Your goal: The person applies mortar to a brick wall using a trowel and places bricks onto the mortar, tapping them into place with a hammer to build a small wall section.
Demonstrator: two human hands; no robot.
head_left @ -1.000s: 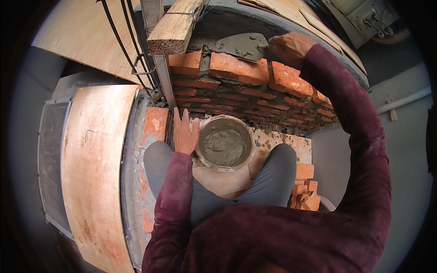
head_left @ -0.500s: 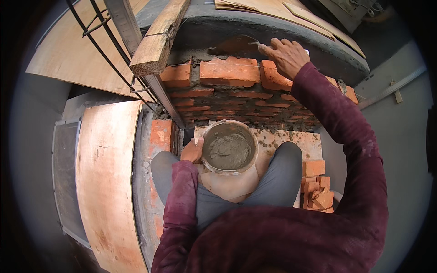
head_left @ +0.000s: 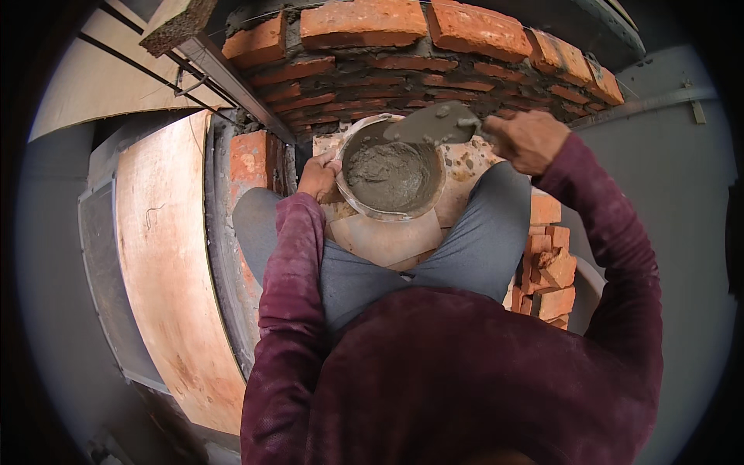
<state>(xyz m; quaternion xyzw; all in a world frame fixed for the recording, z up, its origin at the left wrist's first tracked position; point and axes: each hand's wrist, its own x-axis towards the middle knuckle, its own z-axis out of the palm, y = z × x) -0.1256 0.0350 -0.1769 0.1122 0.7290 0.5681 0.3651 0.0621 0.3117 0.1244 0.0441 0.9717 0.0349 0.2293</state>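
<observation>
Between my knees stands a round bucket (head_left: 366, 208) part filled with wet grey mortar (head_left: 387, 172). My left hand (head_left: 318, 176) grips the bucket's rim on its left side. In my right hand (head_left: 528, 141) is the handle of a trowel (head_left: 431, 124), its fingers closed round it. The trowel's mortar-smeared blade lies over the far right part of the bucket's rim; whether its tip touches the mortar I cannot tell. Beyond the bucket rises a brick wall (head_left: 363, 25), its upper row of orange bricks bedded in grey mortar.
Broken and whole bricks (head_left: 552, 267) are stacked by my right knee. At left are a plywood sheet (head_left: 167, 271), a brick pier (head_left: 252, 159), steel rebar (head_left: 147, 66) and a wooden post (head_left: 180, 25). A thin string runs along the wall's top.
My right hand has brought the trowel back from above the wall's top row to the bucket's rim. My left hand stays on the bucket. The view has tilted downward.
</observation>
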